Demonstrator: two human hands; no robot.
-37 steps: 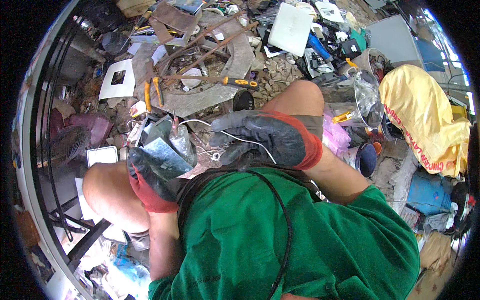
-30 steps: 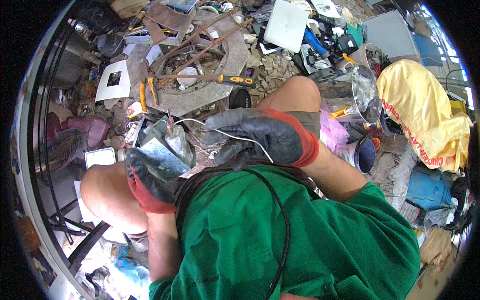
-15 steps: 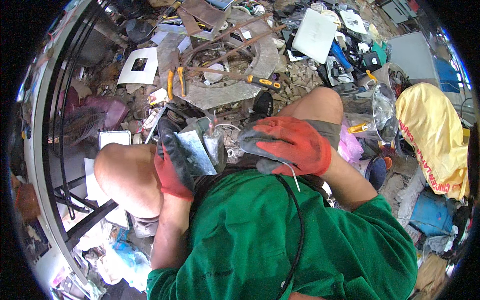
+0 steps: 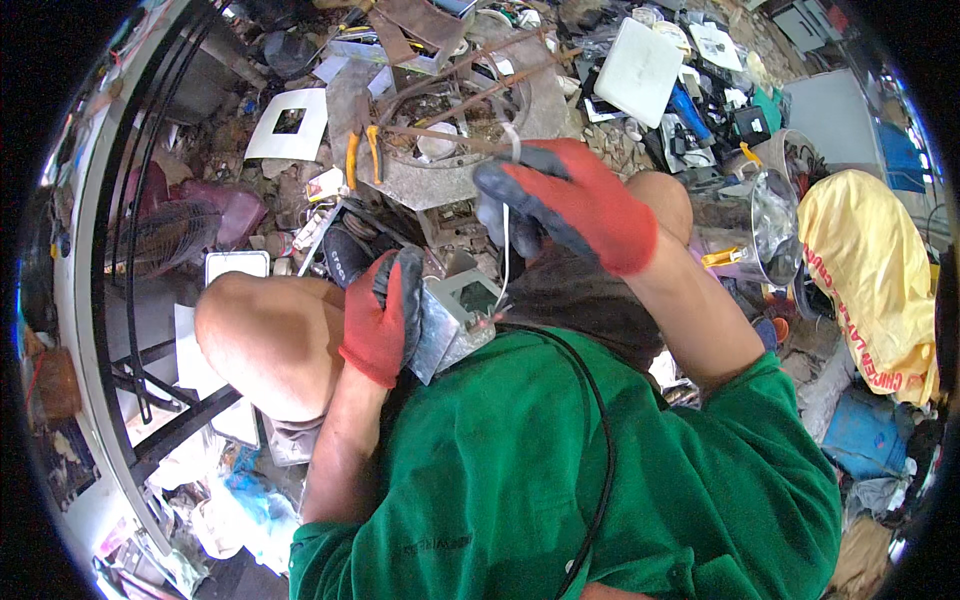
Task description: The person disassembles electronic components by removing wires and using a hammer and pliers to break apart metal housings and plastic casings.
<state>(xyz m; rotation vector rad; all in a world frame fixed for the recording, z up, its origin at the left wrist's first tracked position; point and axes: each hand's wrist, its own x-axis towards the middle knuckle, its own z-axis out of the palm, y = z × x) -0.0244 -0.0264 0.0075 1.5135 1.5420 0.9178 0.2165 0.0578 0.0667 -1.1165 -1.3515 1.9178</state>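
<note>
Black metal bars (image 4: 185, 434), slanting, at eight o'clock. White sheet (image 4: 288, 148) with a square cut-out, between ten and eleven. Yellow-handled pliers (image 4: 374, 155), nearer the centre on that same bearing, lying on a flat grey slab (image 4: 425, 188). Left hand (image 4: 385, 315), gloved red and black, at nine o'clock from centre: clamped on the near side of the metal box. Metal box (image 4: 437, 325), one, grey sheet, just off centre toward eight, tilted above the lap; now turned so that a square-edged opening shows, where a flat plate faced up a moment ago. White cable (image 4: 505, 250), one, rising from the box's right edge toward twelve; previously slack across the right palm, now nearly straight, with a blurred length showing past the fingers. Its fastening at the box cannot be told. Right hand (image 4: 570, 200), matching glove, between one and two, lifted from beside the box; fingers closed on the cable. Judged from this, the cable is probably being pulled while the left hand steadies the box. White panel (image 4: 638, 72), flat, at one. Blue container (image 4: 865, 435), near four. Yellow sack (image 4: 870, 270), creased, at three.
</note>
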